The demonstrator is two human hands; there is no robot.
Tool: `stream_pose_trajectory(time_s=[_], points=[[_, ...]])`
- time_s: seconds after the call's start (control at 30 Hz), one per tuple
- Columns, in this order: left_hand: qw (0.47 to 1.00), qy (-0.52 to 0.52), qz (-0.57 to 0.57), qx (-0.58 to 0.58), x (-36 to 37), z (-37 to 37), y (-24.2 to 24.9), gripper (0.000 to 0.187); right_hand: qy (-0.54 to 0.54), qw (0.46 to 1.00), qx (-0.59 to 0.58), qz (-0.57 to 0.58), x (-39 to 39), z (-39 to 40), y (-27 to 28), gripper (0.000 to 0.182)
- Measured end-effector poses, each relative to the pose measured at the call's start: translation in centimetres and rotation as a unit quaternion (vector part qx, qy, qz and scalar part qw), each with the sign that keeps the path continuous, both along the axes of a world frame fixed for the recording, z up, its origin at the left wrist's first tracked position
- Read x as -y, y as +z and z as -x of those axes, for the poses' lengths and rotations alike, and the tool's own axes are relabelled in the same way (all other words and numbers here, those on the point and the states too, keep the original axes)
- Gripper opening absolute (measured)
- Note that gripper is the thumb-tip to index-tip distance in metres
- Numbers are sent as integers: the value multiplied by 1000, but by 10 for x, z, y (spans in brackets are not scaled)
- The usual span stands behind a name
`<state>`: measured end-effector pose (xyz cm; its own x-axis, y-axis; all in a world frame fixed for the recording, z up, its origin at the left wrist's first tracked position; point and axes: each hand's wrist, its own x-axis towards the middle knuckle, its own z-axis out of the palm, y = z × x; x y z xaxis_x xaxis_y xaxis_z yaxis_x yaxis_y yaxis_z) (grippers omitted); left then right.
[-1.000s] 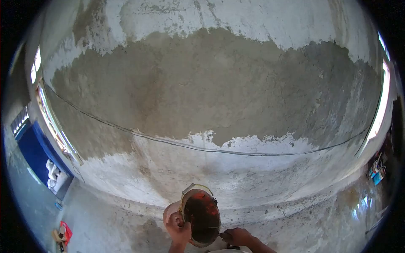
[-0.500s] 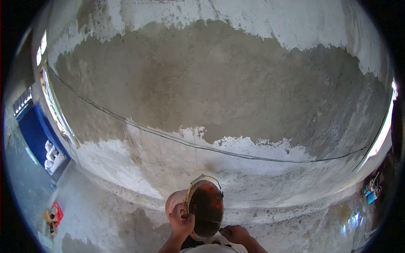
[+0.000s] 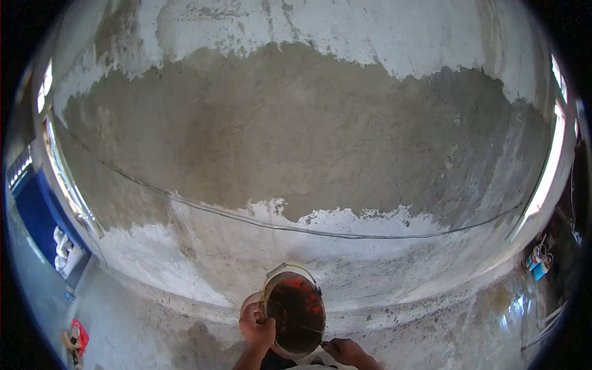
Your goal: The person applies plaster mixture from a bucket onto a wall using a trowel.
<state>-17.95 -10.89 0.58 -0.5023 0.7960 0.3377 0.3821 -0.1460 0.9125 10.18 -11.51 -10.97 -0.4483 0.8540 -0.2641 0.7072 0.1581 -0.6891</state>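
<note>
A paint-stained bucket point(image 3: 290, 350) is tilted on its side in front of me, its mouth facing up toward my view, with dark residue and orange-red smears inside. My left hand point(image 3: 257, 327) grips its left rim, thumb over the edge and fingers along the outside. At the lower right rim is my right hand point(image 3: 346, 353), closed on a thin tool whose end reaches to the bucket mouth; I cannot tell its exact kind. The wire handle point(image 3: 300, 267) lies up along the far rim.
Ahead stands a wall point(image 3: 296, 135) with a broad grey plaster patch between whitish areas. A cable point(image 3: 246, 219) sags across it. Blue containers point(image 3: 542, 269) stand at the far right. A red bag point(image 3: 80, 338) lies on the left floor beside a blue door point(image 3: 40, 197).
My view has shifted, and the wall's patch sits slightly lower and farther left. The bucket mouth faces me a little more squarely. Both hands keep their places on the bucket and tool.
</note>
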Motion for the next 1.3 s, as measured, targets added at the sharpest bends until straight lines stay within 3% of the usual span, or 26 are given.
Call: stream_pose_trajectory(time_s=[0.13, 0.2, 0.3, 0.37, 0.43, 0.57, 0.67, 0.7, 0.73, 0.77, 0.83, 0.87, 0.93, 1.0, 1.07, 1.13, 1.17, 1.23, 1.3], points=[[998, -25, -4, 58, -10, 28, -5, 39, -43, 997, -52, -47, 9, 19, 27, 46], [997, -43, -22, 53, -16, 47, -12, 38, -56, 994, 73, -53, 14, 37, 45, 46], [997, -66, -11, 39, -14, 88, -8, 39, -75, 987, 76, -117, 14, 69, 54, 46], [996, -80, 22, 29, -8, 118, -11, 41, -98, 991, 46, -80, 6, 93, 43, 48], [994, -98, 14, 44, -1, 150, -7, 42, 48, 995, 83, -5, 0, 127, 35, 46], [995, -80, -17, 65, 13, 213, -26, 40, 127, 975, 181, -8, -3, 199, 52, 45], [992, -85, -91, -4, 25, 253, -24, 44, 161, 964, 191, -94, -5, 234, 73, 39], [990, -111, -73, 56, 26, 257, -6, 47, 142, 972, 160, -97, -8, 248, 87, 41], [987, -105, -118, 36, 30, 263, 3, 46, 123, 967, 204, -93, -10, 258, 104, 43], [994, -72, -80, -1, 31, 284, -12, 44, 116, 968, 162, -156, -20, 262, 75, 44], [993, -62, -94, 28, 33, 297, -3, 41, 105, 958, 184, -194, -28, 284, 106, 43], [995, -57, -77, -7, 35, 308, 4, 40, 73, 957, 203, -195, -29, 297, 129, 30], [996, -55, -53, -44, 38, 319, 14, 38, 79, 913, 189, -353, -38, 309, 114, 28], [992, -88, -69, 65, 33, 322, 23, 38, 113, 894, 218, -375, -50, 325, 114, 30], [989, -102, -76, 72, 31, 323, 32, 39, 128, 878, 241, -393, -55, 339, 107, 33], [986, -117, -85, 80, 29, 329, 31, 40, 145, 812, 231, -516, -60, 351, 106, 33], [985, -131, -80, 77, 27, 334, 26, 41, 145, 813, 230, -515, -61, 355, 106, 33], [984, -148, -73, 73, 23, 339, 24, 42, 131, 748, 244, -604, -62, 360, 109, 30], [981, -164, -70, 71, 19, 339, 23, 43, 151, 750, 264, -587, -63, 361, 104, 31]])
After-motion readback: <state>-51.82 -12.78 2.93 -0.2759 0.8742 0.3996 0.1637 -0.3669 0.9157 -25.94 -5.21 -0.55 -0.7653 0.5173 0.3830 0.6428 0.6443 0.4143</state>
